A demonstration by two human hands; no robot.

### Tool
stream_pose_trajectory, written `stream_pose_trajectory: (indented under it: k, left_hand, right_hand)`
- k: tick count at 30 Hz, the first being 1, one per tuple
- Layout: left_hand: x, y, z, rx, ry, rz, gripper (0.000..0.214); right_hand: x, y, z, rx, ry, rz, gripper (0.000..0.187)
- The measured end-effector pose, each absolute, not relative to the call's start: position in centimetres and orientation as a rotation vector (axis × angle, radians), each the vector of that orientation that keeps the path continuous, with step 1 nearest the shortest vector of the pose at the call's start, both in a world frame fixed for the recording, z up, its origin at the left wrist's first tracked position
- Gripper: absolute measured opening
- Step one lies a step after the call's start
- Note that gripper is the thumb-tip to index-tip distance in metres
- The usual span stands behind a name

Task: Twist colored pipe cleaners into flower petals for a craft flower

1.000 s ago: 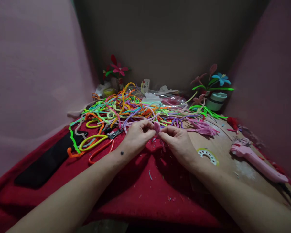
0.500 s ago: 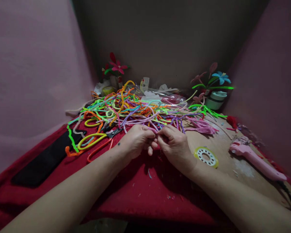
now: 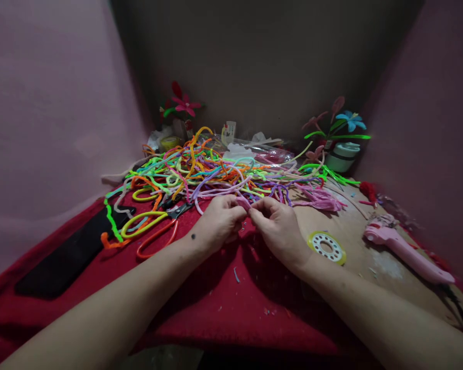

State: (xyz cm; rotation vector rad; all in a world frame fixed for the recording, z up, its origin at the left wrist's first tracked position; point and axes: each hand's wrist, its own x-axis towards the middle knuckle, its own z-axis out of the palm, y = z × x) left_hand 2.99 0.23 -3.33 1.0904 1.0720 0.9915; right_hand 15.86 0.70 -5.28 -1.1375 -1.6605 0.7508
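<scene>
Between my hands, in the middle of the head view, is a short pink pipe cleaner [image 3: 243, 204], partly covered by my fingers. My left hand [image 3: 220, 218] is closed on its left part. At its right end my right hand [image 3: 275, 226] pinches it between thumb and forefinger. Just beyond my fingers spreads a tangled heap of coloured pipe cleaners [image 3: 216, 172]. Scissors [image 3: 154, 226] with yellow and red handles lie left of my left hand. To the right of my right hand sits a roll of tape [image 3: 326, 247] with a white, holed core.
A black phone-like slab [image 3: 57, 264] lies on the red cloth [image 3: 216, 303] at left. A pink glue gun [image 3: 407, 252] rests on the board at right. Pipe-cleaner flowers [image 3: 186, 105] and a pale green jar [image 3: 343, 156] stand at the back, near clear plastic wrapping [image 3: 272, 153].
My left fingers have curled in closer around the pink pipe cleaner, and more of it shows between my hands. The view has shifted slightly.
</scene>
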Motion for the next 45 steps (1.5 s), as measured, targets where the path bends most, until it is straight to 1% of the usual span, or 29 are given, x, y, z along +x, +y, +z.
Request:
stream_pose_trajectory:
  k: [4,6,7,11,15,19,24,27,31,37,42,45]
  left_hand:
    - [2.7,0.1,-2.6,1.304,1.162,0.974,0.003]
    - [2.5,0.1,-2.2,1.33,1.169,0.933,0.002]
    - [2.3,0.2,-2.0,1.333,1.167,0.92,0.002]
    - [1.8,0.6,-1.6,1.37,1.189,0.918,0.004]
    - [1.4,0.9,-1.6,1.497,1.252,0.929,0.002]
    - [1.1,0.9,-1.5,1.586,1.207,0.966,0.003]
    - [0.7,1.0,-1.3,1.589,1.118,0.894,0.002]
    - [0.5,1.0,-1.4,1.57,1.096,0.882,0.003]
    - [0.5,1.0,-1.7,1.494,0.996,0.856,0.012]
    - [1.1,0.8,-1.8,1.453,1.171,1.028,0.018]
    - [1.2,0.7,-1.7,1.461,1.184,1.038,0.018]
    - [1.4,0.6,-2.0,1.51,1.209,1.094,0.017]
  right_hand:
    - [15.7,0.9,-5.4,-1.076,-1.358,1.332,0.015]
    - [15.6,1.1,-5.5,-1.002,-1.262,1.486,0.017]
    - [15.6,1.1,-5.5,-0.967,-1.242,1.513,0.017]
    - [15.7,1.4,-5.4,-0.889,-1.234,1.52,0.015]
    - [15.9,1.5,-5.1,-0.823,-1.222,1.602,0.018]
    - [15.9,1.6,-5.2,-0.811,-1.199,1.612,0.017]
    - [15.8,1.5,-5.4,-0.753,-1.11,1.741,0.012]
    - [15.8,1.6,-5.4,-0.794,-1.142,1.675,0.012]
    - [15.8,1.6,-5.7,-0.846,-1.169,1.593,0.009]
    - [15.5,1.1,-5.6,-0.898,-1.272,1.617,0.008]
    - [15.6,0.9,-5.3,-0.9,-1.339,1.626,0.018]
    - [15.5,0.7,-5.4,-0.957,-1.329,1.593,0.02]
